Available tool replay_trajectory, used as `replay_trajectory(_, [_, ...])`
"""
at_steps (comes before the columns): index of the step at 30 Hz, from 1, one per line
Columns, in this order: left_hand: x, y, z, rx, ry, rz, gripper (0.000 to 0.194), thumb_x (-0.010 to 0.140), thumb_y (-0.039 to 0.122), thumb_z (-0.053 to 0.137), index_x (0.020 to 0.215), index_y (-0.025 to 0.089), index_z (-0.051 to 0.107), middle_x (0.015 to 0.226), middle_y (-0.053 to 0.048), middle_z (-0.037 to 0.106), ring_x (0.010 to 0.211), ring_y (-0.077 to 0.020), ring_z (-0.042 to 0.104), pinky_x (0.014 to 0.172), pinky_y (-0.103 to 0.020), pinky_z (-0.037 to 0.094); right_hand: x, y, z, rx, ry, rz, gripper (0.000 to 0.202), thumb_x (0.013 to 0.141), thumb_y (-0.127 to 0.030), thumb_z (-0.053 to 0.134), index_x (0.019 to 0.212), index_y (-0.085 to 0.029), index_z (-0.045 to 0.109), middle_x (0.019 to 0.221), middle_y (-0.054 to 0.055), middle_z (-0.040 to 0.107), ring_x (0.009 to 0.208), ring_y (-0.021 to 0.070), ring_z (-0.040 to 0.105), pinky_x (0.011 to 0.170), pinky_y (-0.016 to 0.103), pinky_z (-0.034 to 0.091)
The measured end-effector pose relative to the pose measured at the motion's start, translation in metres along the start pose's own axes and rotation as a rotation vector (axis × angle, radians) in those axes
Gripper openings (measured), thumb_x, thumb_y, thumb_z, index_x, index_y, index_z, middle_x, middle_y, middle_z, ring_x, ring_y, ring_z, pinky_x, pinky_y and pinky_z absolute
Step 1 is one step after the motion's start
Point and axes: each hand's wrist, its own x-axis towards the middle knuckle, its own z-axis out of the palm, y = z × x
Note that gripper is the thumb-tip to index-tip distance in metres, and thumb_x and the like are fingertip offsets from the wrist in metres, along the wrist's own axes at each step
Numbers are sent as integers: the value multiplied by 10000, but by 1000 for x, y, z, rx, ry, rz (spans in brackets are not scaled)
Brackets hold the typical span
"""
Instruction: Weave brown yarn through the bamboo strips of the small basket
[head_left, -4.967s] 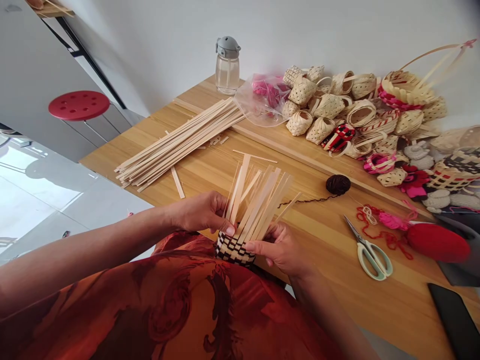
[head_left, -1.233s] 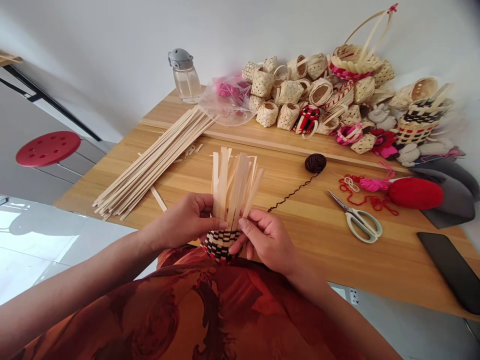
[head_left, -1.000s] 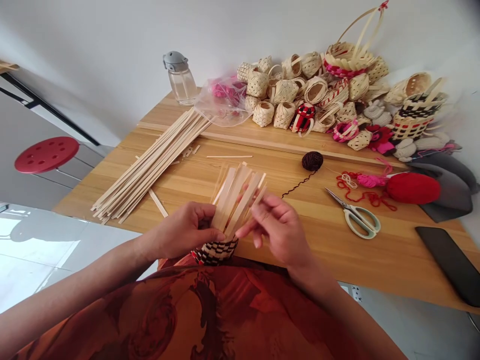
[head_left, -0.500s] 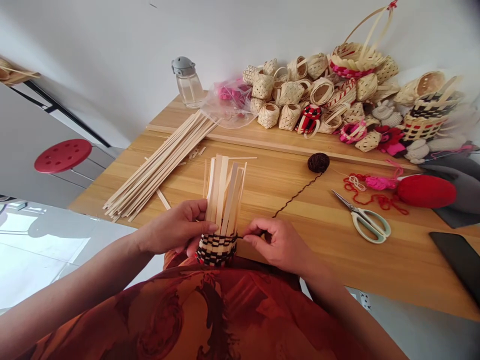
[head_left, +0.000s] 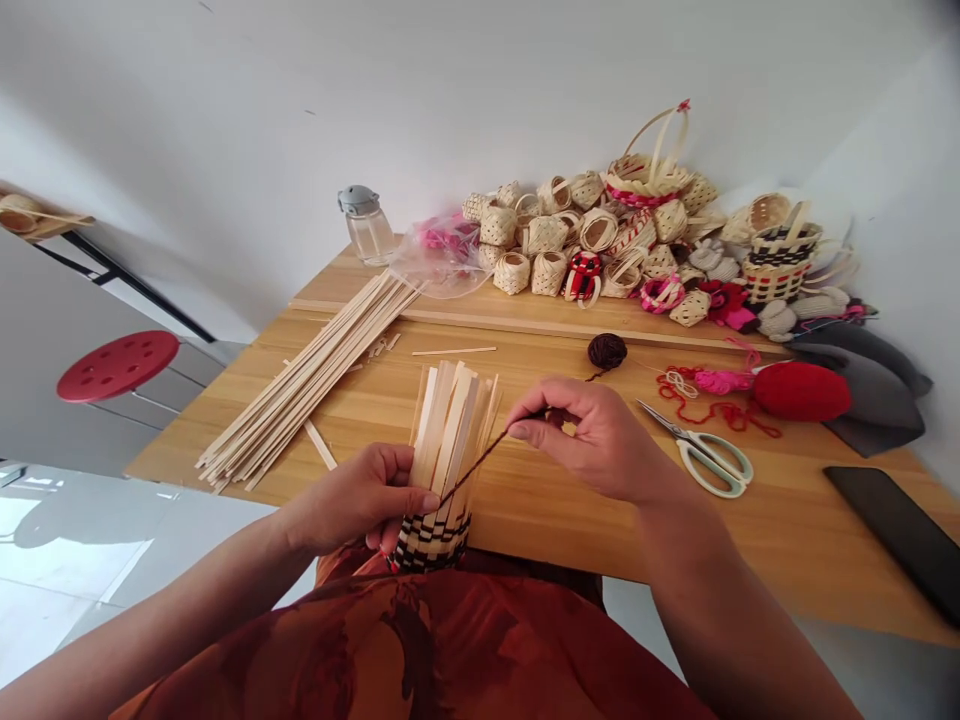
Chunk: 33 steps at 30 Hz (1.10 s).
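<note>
A partly woven basket point(head_left: 433, 545) stands at the table's front edge against my lap. Its lower part is a dark-and-pale check, and pale upright strips point(head_left: 452, 420) rise from it. My left hand point(head_left: 379, 500) grips the basket's left side, thumb across the front near the top of the weave; some of its fingers are hidden behind. Pinched in my right hand point(head_left: 574, 435), up and to the right of the strips, is dark brown yarn point(head_left: 484, 458). The yarn runs taut and slanting down to my left thumb. A dark brown yarn ball point(head_left: 607, 351) lies beyond my right hand.
Scissors point(head_left: 705, 450) and a black phone point(head_left: 896, 540) lie to the right. A bundle of wooden strips point(head_left: 307, 385) lies at left. Many small woven baskets point(head_left: 547, 235), a water bottle point(head_left: 367, 225) and a plastic bag point(head_left: 442, 265) line the back. Red yarn point(head_left: 802, 390) lies at right.
My right hand has moved up from the basket's right side, drawing the yarn into a taut slant across the strips. My left hand keeps its hold. The camera view has tilted up.
</note>
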Motion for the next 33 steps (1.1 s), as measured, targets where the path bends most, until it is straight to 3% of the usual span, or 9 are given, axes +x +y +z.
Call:
replay_trajectory(7, [4,2,9,16,-43,41,345,744,400,828,878,149,633,588,4,666,366,-69,506,325,-132,338,19,0,-17,-164,96,-206,75,906,-182,662,932,-210,727,888,26,748,802,168,664,737,298,511])
replay_trajectory(12, [7,6,12,22,-83,38,343,745,387,820,931,139,674,612,-3,687,368,-59,485,324,-131,294,28,-2,-15,-97,165,-281,101,913,-168,643,966,-199,724,909,23,755,794,151,663,673,266,502])
replay_trajectory(20, [8,5,12,8,-120,46,314,754,387,818,888,133,690,623,-23,705,377,-62,501,328,-126,322,38,9,1,-32,227,-158,101,900,-168,647,970,-182,718,914,23,760,810,151,669,687,264,501])
replay_trajectory(27, [9,6,9,-7,-105,51,320,727,374,842,864,130,688,583,-8,675,358,-53,474,314,-125,284,24,-6,-2,-80,329,-224,108,925,-203,637,990,-209,723,897,18,747,776,150,643,672,278,493])
replay_trajectory(31, [9,6,7,-9,-96,36,315,761,395,823,885,144,681,584,-6,686,352,-58,491,311,-120,292,6,-9,-5,-123,301,-193,142,892,-150,613,954,-215,724,837,12,715,709,147,606,630,280,473])
replay_trajectory(33, [8,5,6,-26,-85,31,309,767,402,822,872,149,680,569,0,685,344,-57,496,312,-117,303,-9,-3,-10,-157,197,-95,189,852,-109,601,934,-217,732,784,5,694,658,141,583,595,271,457])
